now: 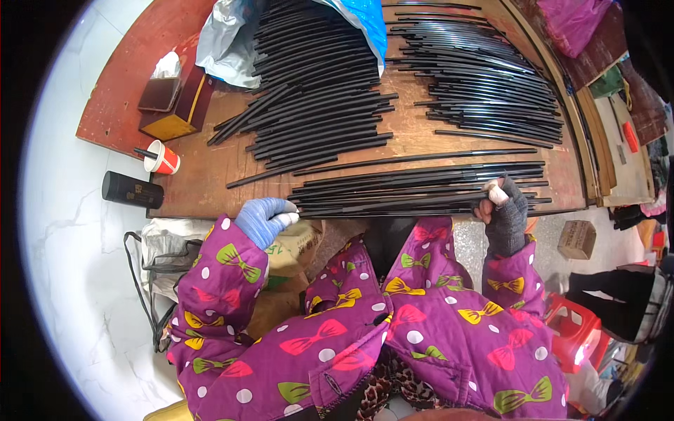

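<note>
Along the table's front edge lies a row of thin black rods (421, 184), running left to right. My left hand (263, 219), in a pale blue glove with whitish fingertips, pinches the left end of the nearest black rod. At its right end, my right hand (504, 210), in a dark grey fingerless glove with a pale wrapping on one finger, closes around the rod; its fingers partly hide it. Behind are two larger heaps: thicker matte black tubes (316, 105) on the left, partly in a silver and blue plastic bag (228, 49), and thin glossy black rods (491, 84) on the right.
On the left side of the table (203, 154) stand a dark red tissue box (179, 105), a red and white paper cup (163, 158) and a black cylinder (132, 189). A red plastic stool (572, 330) and a small cardboard box (578, 239) stand on the floor at right.
</note>
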`<action>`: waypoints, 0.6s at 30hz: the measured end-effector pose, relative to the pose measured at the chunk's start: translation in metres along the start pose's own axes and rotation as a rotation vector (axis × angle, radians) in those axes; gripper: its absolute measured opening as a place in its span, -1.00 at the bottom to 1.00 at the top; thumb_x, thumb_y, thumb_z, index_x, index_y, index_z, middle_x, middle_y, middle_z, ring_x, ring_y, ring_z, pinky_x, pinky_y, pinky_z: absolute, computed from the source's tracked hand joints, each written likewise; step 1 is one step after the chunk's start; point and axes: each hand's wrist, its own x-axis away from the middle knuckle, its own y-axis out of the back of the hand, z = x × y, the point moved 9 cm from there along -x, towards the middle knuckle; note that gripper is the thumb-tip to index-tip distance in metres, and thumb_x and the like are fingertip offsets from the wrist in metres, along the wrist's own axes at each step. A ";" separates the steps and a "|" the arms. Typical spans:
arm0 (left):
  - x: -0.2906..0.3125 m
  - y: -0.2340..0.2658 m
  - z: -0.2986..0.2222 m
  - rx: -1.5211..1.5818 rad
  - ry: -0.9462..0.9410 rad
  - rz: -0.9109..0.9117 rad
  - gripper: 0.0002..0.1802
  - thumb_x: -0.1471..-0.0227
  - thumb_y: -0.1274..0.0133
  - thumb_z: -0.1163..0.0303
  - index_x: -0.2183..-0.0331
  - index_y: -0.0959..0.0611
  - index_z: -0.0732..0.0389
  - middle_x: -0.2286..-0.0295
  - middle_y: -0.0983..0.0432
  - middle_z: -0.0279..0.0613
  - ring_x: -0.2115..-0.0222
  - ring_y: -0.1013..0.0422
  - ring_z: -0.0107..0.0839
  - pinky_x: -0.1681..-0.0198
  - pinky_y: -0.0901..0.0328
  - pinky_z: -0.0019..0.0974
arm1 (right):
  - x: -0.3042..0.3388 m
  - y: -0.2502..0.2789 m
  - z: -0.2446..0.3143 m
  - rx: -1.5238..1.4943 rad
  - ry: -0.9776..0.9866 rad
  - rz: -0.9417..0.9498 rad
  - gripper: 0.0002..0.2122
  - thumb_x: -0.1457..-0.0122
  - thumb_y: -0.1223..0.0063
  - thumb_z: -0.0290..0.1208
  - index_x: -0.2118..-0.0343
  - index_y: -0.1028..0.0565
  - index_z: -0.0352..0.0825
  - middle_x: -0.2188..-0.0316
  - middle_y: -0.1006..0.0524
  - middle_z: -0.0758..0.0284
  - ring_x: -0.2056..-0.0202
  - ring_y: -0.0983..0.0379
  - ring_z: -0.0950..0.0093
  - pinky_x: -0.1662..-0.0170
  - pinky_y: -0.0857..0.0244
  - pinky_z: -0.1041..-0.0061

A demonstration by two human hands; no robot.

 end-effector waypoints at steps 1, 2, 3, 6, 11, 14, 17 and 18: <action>0.003 -0.002 0.004 0.041 0.024 0.017 -0.80 0.15 -0.06 0.49 0.36 -0.56 0.32 0.50 -0.50 -0.17 0.50 -0.39 -0.52 0.40 -0.29 -0.45 | -0.001 0.000 -0.002 -0.009 -0.007 0.012 -0.87 0.01 0.09 -0.38 0.48 -0.33 -0.35 0.82 -0.22 0.44 0.82 -0.09 0.63 0.66 -0.06 0.61; 0.005 -0.004 0.006 0.082 0.048 0.036 -0.80 0.15 -0.06 0.48 0.37 -0.56 0.32 0.50 -0.50 -0.17 0.49 -0.39 -0.52 0.39 -0.29 -0.45 | -0.002 0.000 -0.003 -0.017 -0.013 0.023 -0.88 0.01 0.10 -0.39 0.48 -0.33 -0.35 0.82 -0.22 0.45 0.81 -0.08 0.64 0.67 -0.06 0.63; 0.008 -0.003 0.005 0.079 0.048 0.032 -0.80 0.15 -0.06 0.48 0.37 -0.56 0.32 0.50 -0.50 -0.17 0.49 -0.39 -0.52 0.39 -0.29 -0.45 | -0.001 -0.001 -0.003 -0.021 -0.012 0.026 -0.88 0.01 0.10 -0.39 0.48 -0.33 -0.35 0.82 -0.22 0.45 0.81 -0.08 0.64 0.67 -0.06 0.63; 0.013 -0.001 0.005 0.164 0.067 0.008 -0.83 0.18 -0.05 0.57 0.40 -0.56 0.34 0.57 -0.48 -0.23 0.56 -0.37 -0.56 0.46 -0.27 -0.49 | 0.001 -0.006 0.000 -0.101 0.003 0.065 -0.89 0.01 0.06 -0.41 0.48 -0.37 -0.35 0.81 -0.24 0.45 0.78 -0.11 0.66 0.64 -0.08 0.67; 0.017 0.007 -0.020 0.026 -0.235 -0.129 -0.78 0.25 -0.10 0.54 0.40 -0.57 0.29 0.54 -0.49 -0.15 0.53 -0.41 -0.42 0.42 -0.29 -0.44 | -0.001 0.004 -0.002 -0.097 -0.031 0.000 -0.92 0.01 0.08 -0.44 0.49 -0.37 -0.33 0.79 -0.26 0.45 0.77 -0.11 0.66 0.64 -0.06 0.66; 0.024 0.012 -0.044 -0.110 -0.329 -0.225 -0.77 0.29 -0.13 0.52 0.42 -0.57 0.25 0.57 -0.46 -0.14 0.54 -0.41 -0.31 0.46 -0.29 -0.40 | 0.000 0.006 0.000 -0.102 -0.020 -0.007 -0.92 0.00 0.08 -0.43 0.49 -0.37 -0.32 0.79 -0.25 0.45 0.77 -0.11 0.66 0.63 -0.06 0.66; 0.033 0.018 -0.062 -0.233 -0.453 -0.332 -0.79 0.30 -0.11 0.60 0.44 -0.57 0.27 0.57 -0.43 -0.19 0.55 -0.38 -0.41 0.48 -0.25 -0.44 | 0.000 0.003 0.003 -0.116 -0.018 0.012 -0.91 0.01 0.08 -0.42 0.48 -0.37 -0.32 0.78 -0.24 0.46 0.77 -0.10 0.66 0.63 -0.07 0.66; 0.034 0.019 -0.065 -0.233 -0.454 -0.332 -0.79 0.30 -0.11 0.60 0.44 -0.57 0.27 0.57 -0.43 -0.19 0.55 -0.38 -0.41 0.48 -0.25 -0.44 | 0.001 0.003 0.004 -0.116 -0.017 0.012 -0.91 0.01 0.08 -0.42 0.48 -0.37 -0.32 0.78 -0.24 0.46 0.77 -0.10 0.66 0.63 -0.07 0.66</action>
